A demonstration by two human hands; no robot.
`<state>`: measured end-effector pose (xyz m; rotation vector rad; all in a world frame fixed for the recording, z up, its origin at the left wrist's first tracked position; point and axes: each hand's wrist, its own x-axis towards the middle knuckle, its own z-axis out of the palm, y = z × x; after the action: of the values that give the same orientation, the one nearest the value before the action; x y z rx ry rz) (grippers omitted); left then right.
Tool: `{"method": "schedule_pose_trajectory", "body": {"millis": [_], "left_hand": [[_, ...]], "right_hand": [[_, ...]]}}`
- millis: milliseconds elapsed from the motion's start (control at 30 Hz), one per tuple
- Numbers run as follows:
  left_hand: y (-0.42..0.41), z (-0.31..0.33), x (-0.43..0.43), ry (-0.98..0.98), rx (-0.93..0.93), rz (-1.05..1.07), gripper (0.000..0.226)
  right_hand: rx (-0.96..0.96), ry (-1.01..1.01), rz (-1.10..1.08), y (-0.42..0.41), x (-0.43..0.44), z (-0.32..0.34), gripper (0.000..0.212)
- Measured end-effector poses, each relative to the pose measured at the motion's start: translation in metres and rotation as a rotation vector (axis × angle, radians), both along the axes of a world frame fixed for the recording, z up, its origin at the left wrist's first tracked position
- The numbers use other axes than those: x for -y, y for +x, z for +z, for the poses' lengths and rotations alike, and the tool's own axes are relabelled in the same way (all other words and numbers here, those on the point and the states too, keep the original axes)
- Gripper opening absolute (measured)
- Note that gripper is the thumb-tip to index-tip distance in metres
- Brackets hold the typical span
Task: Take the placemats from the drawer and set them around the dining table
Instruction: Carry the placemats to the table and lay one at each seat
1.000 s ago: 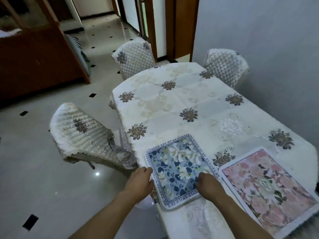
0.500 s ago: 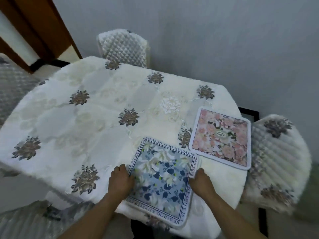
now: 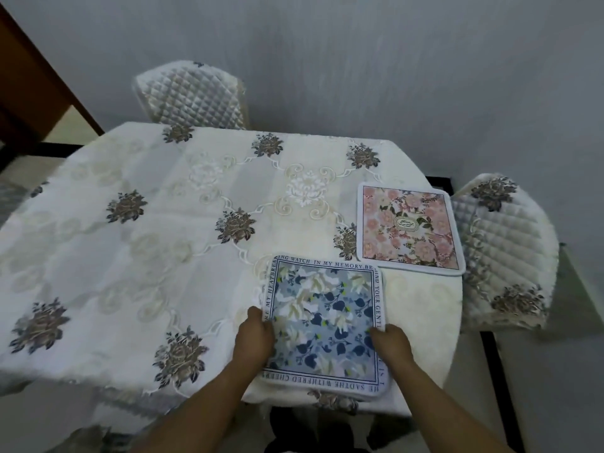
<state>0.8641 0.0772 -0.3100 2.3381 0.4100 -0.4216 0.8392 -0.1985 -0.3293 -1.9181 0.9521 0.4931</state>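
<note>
A blue floral placemat (image 3: 323,318) with a lettered border lies at the near edge of the dining table (image 3: 137,256), which wears a cream embroidered cloth. My left hand (image 3: 256,338) grips the mat's left edge and my right hand (image 3: 390,343) grips its right edge. The mat's near side reaches the table's rim. A pink floral placemat (image 3: 408,228) lies flat at the table's right end, a short gap away from the blue one.
A quilted chair (image 3: 192,93) stands at the far side against the grey wall. Another quilted chair (image 3: 503,253) sits at the right end beside the pink mat. A wooden door frame (image 3: 36,89) is at far left.
My view has swung round to the right, from the table's long side towards its end. Both hands have stayed on the blue placemat, which now sits squarer to me.
</note>
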Motion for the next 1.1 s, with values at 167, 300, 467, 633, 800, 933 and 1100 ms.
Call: {"method": "schedule_pose_trajectory", "body": {"millis": [167,300,467,633,800,933,1100], "left_hand": [[-0.024,0.039,0.003,-0.069,0.102,-0.018,0.012],[-0.046,0.064,-0.022,-0.021,0.21,0.101,0.01],[-0.088,0.095,-0.073,0.067,0.286,0.304,0.01],[-0.13,0.115,-0.133,0.081,0.306,0.407,0.01],[-0.165,0.123,-0.209,0.067,0.344,0.481,0.012],[-0.18,0.121,-0.281,0.011,0.366,0.491,0.011],[-0.189,0.113,-0.373,-0.045,0.359,0.419,0.015]], "right_hand": [[0.252,-0.05,0.011,-0.011,-0.018,0.022,0.025],[0.381,0.04,0.16,-0.013,-0.04,0.051,0.02],[0.474,0.094,0.332,-0.021,-0.086,0.071,0.027],[0.521,0.121,0.445,-0.032,-0.142,0.083,0.022],[0.555,0.126,0.491,-0.052,-0.209,0.105,0.029],[0.614,0.041,0.494,-0.071,-0.277,0.114,0.035],[0.61,-0.055,0.447,-0.102,-0.361,0.112,0.032]]}}
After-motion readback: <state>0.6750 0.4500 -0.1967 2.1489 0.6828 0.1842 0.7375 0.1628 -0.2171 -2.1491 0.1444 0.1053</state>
